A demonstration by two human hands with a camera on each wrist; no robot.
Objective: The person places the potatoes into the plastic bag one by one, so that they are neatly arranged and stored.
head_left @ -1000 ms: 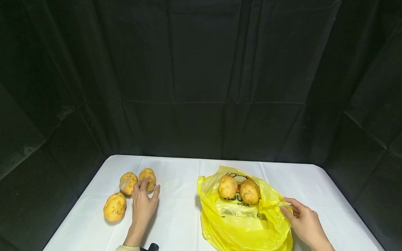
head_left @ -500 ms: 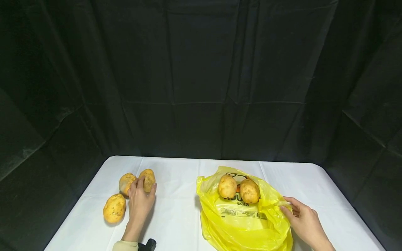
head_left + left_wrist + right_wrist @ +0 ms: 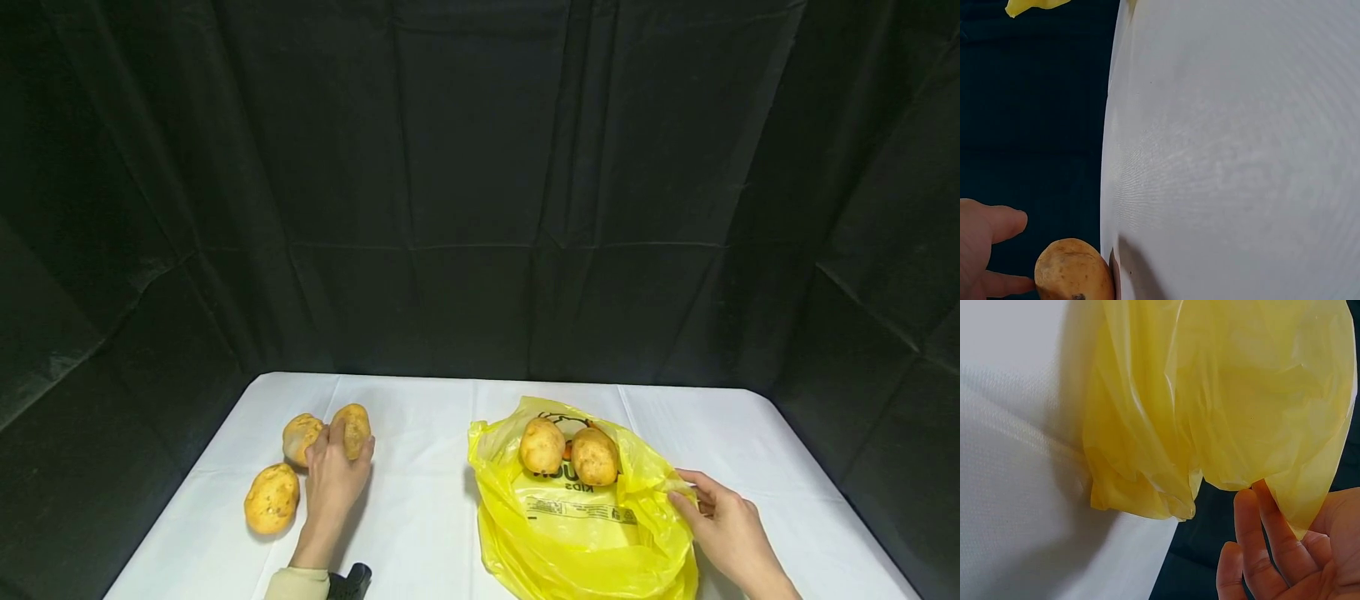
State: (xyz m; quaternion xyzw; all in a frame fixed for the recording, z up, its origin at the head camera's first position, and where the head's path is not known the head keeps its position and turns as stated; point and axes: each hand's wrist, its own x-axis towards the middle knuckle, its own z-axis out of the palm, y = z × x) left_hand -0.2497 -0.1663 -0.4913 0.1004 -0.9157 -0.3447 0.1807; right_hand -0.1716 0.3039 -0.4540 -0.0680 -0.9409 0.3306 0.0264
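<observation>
1. The tan, oval, dull-skinned potato [image 3: 356, 430] at the left hand [image 3: 336, 482] lies in the far-left part of the white-clothed table [image 3: 420, 500]. Fingers and thumb straddle its near end, parted about its width; I cannot tell whether they grip it firmly.
2. It should handle as a firm, fairly heavy lump, hard to crush, its dry skin giving decent friction; its narrower sides are likely the best place to take hold.
3. The right hand [image 3: 731, 529] pinches the rim of the crumpled, translucent yellow plastic bag [image 3: 585, 575] between thumb and fingers, towards the table's right edge.
4. The bag is probably very light, limp and slippery, and could tear; a gathered fold of rim seems the surest hold.
5. Within the bag's spread rim, a smooth, egg-shaped tan potato [image 3: 542, 447] lies beside a broader brownish potato [image 3: 595, 457], near dark printing.
6. Just left of the first, a potato with a pale patch [image 3: 302, 435] sits by the fingers; a speckled yellow potato [image 3: 272, 498] lies closer to the table's left edge.
7. Beyond the far edge hangs creased, matte black cloth [image 3: 465, 208].
</observation>
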